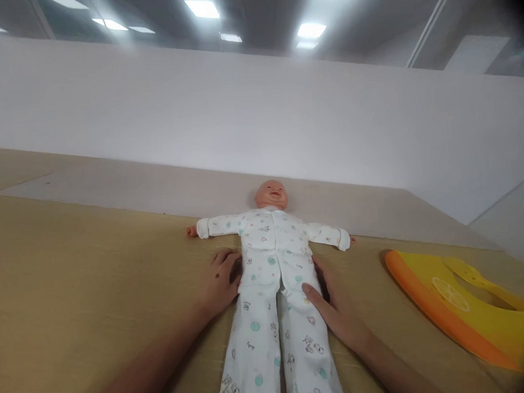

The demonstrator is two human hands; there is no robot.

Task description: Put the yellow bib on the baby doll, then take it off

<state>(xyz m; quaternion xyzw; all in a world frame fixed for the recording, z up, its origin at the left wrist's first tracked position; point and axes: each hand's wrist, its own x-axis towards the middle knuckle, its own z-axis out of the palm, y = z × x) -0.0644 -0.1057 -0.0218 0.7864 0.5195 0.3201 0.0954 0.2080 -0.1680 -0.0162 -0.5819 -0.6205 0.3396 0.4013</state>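
A baby doll point(271, 194) lies on its back, head away from me and both arms stretched out sideways. It wears a white printed top point(260, 238) with a front opening and matching trousers point(256, 340). At the doll's left side in the picture, my left hand point(221, 283) is curled against the waist, with its fingertips partly hidden by the cloth. Across from it, my right hand point(337, 308) grips the hip, thumb on the trouser front and fingers along the side. The ends of the trouser legs are out of frame.
A yellow and orange bib point(471, 301) with a citrus slice print lies to the right of the doll. Under everything is a tan tabletop point(92, 280). A low white wall point(238, 108) runs behind it, with dark glass above reflecting ceiling lights.
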